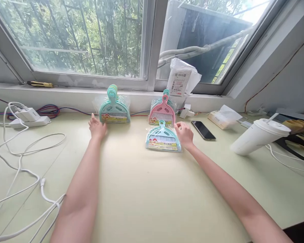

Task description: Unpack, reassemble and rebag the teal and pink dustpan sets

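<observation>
My left hand is beside the lower left edge of a stack of green dustpan and brush sets in clear wrap, its fingers apart. The stack leans upright near the window ledge. My right hand is closed, fingertips at the lower right corner of a pink dustpan and brush set; what they pinch, if anything, is hidden. This pink set fronts another upright stack. A light blue dustpan and brush set in clear wrap lies before it, close to my right hand's wrist side.
A black phone, a tissue pack and a white lidded cup with a straw are on the right. White cables and a power strip spread over the left. A yellow cutter and a white parcel rest on the ledge.
</observation>
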The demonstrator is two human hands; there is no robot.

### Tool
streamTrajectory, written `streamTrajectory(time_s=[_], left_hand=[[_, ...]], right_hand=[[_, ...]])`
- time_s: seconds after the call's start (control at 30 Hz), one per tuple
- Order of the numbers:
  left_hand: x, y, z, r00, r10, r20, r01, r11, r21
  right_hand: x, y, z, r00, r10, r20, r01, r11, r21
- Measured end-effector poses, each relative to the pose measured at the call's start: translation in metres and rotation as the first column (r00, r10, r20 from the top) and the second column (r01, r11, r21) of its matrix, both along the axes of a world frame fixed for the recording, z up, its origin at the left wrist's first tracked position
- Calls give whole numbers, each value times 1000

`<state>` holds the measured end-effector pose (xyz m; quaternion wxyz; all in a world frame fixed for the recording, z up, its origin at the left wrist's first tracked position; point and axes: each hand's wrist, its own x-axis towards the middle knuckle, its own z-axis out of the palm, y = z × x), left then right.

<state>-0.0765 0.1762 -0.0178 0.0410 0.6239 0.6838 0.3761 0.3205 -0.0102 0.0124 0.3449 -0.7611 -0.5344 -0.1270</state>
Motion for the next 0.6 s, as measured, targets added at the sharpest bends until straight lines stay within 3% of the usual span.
streamTrajectory(time_s=[0.1,0.23,0.33,0.4,0.47,0.53,0.6], left_hand=[[8,-21,10,999,19,-39,-13,989,146],[26,-64,19,994,-17,-110,48,957,285],[47,-101,17,977,-142,-158,171,967,190],[67,-127,14,948,-304,-95,308,951,32],[92,-153,12,861,-495,115,507,853,-127],[120,-179,12,740,-510,439,627,759,-176],[147,-204,17,543,-517,661,775,612,-158]], right_hand=[[27,-26,-19,997,-15,-82,-2,979,-205],[19,-35,-25,991,74,-114,-104,953,-286],[8,-38,-25,972,179,-149,-212,946,-246],[6,-44,-26,948,231,-221,-277,938,-208],[7,-52,-26,918,259,-300,-313,938,-148],[7,-62,-26,899,276,-338,-316,946,-68],[5,-73,-24,907,265,-328,-277,961,10]])
